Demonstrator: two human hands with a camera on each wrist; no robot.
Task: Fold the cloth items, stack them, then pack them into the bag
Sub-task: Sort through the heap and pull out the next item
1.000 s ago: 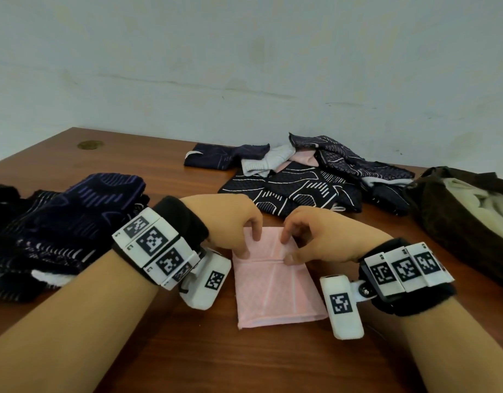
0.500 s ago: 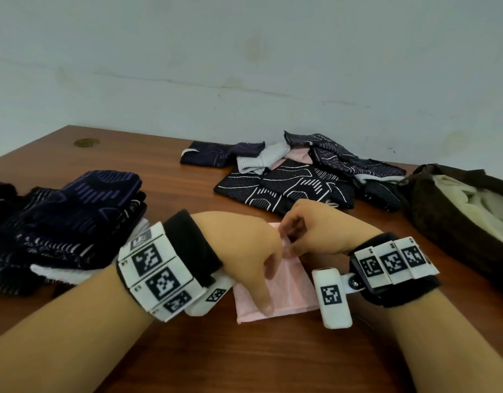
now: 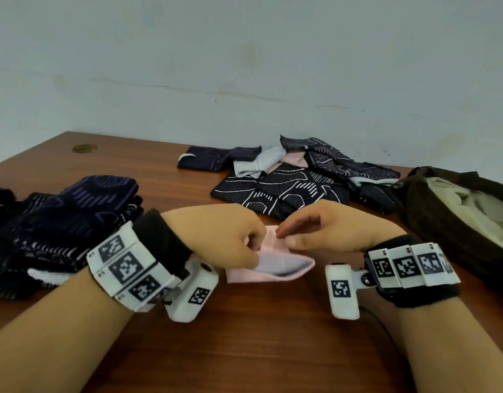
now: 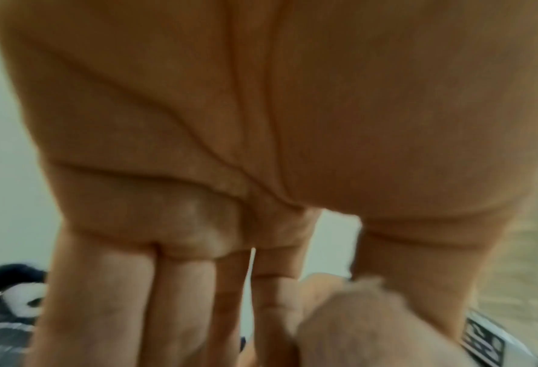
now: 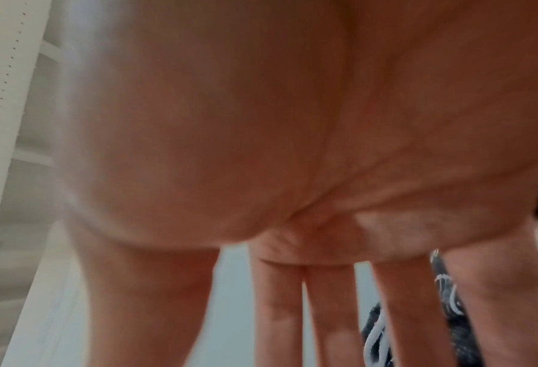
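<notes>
Both arms reach forward, side by side. The left hand [image 3: 222, 236] curls its fingers and pinches something. The right hand [image 3: 326, 231] is close beside it, fingers bent, thumb and finger pinching too.

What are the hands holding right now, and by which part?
The left hand pinches the pink cloth at its near folded-over edge, lifting it. The right hand touches the cloth's far part; whether it grips cannot be told.

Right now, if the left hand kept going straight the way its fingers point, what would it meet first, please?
Probably the right hand: the left hand, pinching the pink cloth, points rightward at it across a small gap, though depth is unclear.
</notes>
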